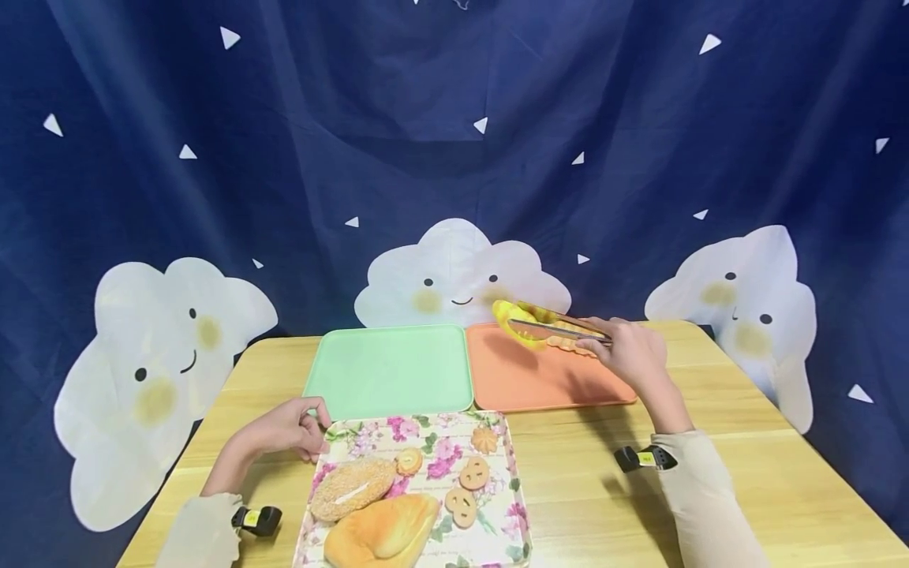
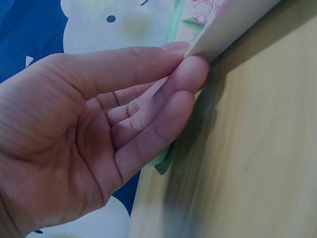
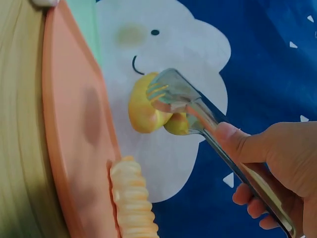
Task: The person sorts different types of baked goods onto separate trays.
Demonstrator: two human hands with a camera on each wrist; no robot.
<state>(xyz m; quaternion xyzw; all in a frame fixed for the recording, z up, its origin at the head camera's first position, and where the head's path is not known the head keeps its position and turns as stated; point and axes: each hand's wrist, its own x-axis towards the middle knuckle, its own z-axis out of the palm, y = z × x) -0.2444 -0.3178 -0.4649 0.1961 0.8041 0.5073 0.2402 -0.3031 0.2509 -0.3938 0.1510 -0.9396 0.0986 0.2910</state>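
Note:
My right hand (image 1: 630, 351) grips metal serving tongs (image 3: 218, 131) by their arms. Pinched in the tongs' ends is a glossy yellow piece of bread (image 3: 143, 106), raised above the orange tray (image 1: 497, 386). On that tray lies a long, ridged, pale bread (image 3: 131, 198), partly covered by the tongs in the head view. My left hand (image 1: 287, 428) pinches the far left corner of the floral tray (image 2: 233, 29) between thumb and fingers. The floral tray holds a sesame-crusted bread (image 1: 330, 497), a smooth golden bread (image 1: 398, 525) and several cookies (image 1: 474, 473).
A mint green tray (image 1: 390, 371) stands left of the orange one, edge to edge, both behind the floral tray. All rest on a wooden table (image 1: 582, 481). Behind hangs a dark blue curtain (image 1: 398, 173) with cloud faces. Each wrist wears a small black camera.

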